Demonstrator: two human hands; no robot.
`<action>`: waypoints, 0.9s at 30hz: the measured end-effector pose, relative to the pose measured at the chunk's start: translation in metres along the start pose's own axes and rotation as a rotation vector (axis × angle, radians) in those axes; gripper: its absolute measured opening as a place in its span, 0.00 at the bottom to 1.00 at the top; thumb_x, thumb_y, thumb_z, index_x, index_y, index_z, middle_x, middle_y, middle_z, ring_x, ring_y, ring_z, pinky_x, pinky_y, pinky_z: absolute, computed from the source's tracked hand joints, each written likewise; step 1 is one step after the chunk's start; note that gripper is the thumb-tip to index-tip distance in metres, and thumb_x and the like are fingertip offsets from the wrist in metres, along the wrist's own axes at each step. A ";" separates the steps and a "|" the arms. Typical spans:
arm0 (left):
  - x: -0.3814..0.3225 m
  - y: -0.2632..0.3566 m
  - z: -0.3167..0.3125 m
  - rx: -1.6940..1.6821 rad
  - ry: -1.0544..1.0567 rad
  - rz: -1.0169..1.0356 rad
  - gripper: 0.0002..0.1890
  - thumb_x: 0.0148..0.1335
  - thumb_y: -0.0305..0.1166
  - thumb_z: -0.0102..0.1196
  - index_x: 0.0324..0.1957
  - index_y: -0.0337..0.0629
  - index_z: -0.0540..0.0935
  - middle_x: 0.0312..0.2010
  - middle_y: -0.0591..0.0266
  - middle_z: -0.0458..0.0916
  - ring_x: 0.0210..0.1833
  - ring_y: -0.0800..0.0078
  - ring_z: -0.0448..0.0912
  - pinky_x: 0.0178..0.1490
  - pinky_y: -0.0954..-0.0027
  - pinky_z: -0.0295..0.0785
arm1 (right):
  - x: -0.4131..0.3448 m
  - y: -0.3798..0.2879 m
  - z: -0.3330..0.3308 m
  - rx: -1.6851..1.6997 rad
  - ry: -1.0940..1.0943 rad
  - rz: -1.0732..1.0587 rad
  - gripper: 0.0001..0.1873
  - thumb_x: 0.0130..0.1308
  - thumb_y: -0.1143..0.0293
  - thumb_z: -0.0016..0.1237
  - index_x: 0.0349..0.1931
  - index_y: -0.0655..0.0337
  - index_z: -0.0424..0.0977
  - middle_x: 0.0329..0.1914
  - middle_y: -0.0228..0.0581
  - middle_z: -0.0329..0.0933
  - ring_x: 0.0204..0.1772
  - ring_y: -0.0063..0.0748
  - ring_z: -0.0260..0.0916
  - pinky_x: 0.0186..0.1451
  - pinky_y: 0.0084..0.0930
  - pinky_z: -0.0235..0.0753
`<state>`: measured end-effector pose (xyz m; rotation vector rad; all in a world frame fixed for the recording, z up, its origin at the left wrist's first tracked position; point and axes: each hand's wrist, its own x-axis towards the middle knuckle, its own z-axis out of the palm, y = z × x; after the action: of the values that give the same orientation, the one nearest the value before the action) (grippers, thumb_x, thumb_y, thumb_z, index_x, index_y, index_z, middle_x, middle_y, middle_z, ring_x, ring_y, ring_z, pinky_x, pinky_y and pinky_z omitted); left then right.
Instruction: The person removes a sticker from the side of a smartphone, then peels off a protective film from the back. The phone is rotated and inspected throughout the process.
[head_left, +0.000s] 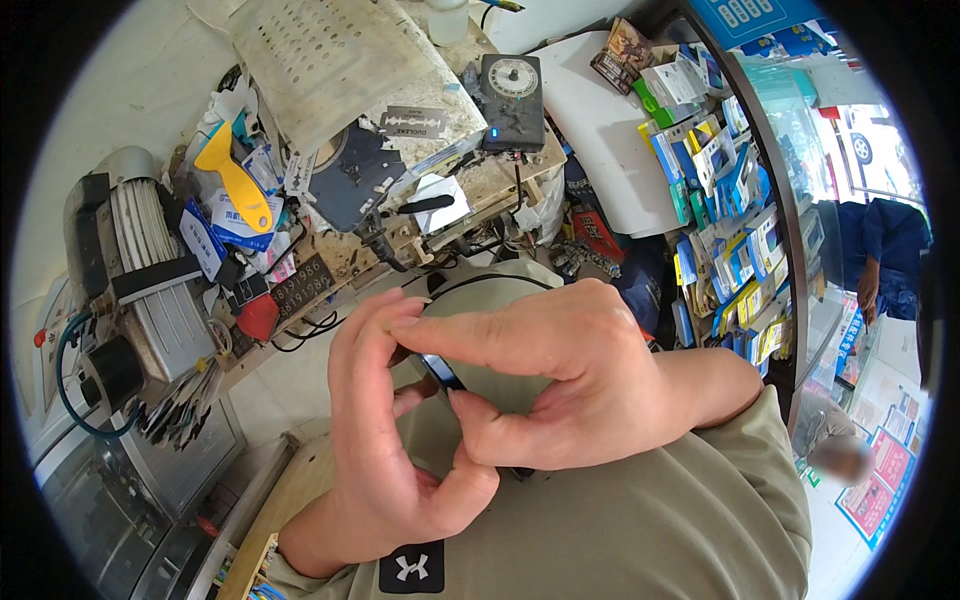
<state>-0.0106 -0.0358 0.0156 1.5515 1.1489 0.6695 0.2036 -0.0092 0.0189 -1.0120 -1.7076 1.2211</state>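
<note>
Both my hands are raised in front of my chest, around a thin, dark, flat device (441, 371) with a shiny edge. It looks like a mobile phone, seen nearly edge-on and mostly hidden by my fingers. My left hand (381, 454) curls around it from the left, its thumb pointing right beneath my right thumb. From the right, my right hand (581, 382) grips the device between thumb and index finger, the index fingertip touching my left fingers at the upper end. My olive shirt (622, 517) lies just behind the hands.
Ahead stands a cluttered workbench (349, 274) with a yellow plastic scraper (232, 176), a razor-blade packet (414, 121) and a black dial box (514, 101). A finned motor unit (154, 255) stands left. Boxed accessories (724, 180) fill a glass case at right; a person (874, 255) is beyond it.
</note>
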 end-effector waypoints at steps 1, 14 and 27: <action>0.000 0.000 0.000 0.011 -0.001 0.009 0.50 0.49 0.31 0.66 0.76 0.30 0.61 0.74 0.37 0.60 0.72 0.50 0.72 0.53 0.61 0.85 | 0.000 0.000 0.000 -0.001 -0.002 0.003 0.29 0.54 0.78 0.64 0.61 0.68 0.84 0.36 0.52 0.89 0.33 0.44 0.88 0.34 0.30 0.83; 0.000 -0.005 0.002 0.034 0.019 0.089 0.50 0.47 0.31 0.65 0.75 0.29 0.62 0.73 0.37 0.63 0.74 0.48 0.69 0.52 0.62 0.85 | 0.001 -0.001 -0.002 0.003 -0.022 0.020 0.27 0.57 0.79 0.63 0.61 0.66 0.84 0.40 0.52 0.90 0.38 0.44 0.91 0.39 0.29 0.86; 0.003 -0.004 0.004 0.019 0.029 0.119 0.48 0.48 0.28 0.62 0.75 0.29 0.62 0.72 0.35 0.64 0.74 0.47 0.70 0.56 0.59 0.87 | 0.006 -0.001 -0.006 0.001 -0.070 0.057 0.21 0.62 0.79 0.63 0.57 0.69 0.86 0.44 0.53 0.91 0.46 0.41 0.92 0.47 0.28 0.88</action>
<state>-0.0075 -0.0351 0.0101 1.6404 1.0940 0.7645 0.2065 -0.0017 0.0217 -1.0347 -1.7415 1.3078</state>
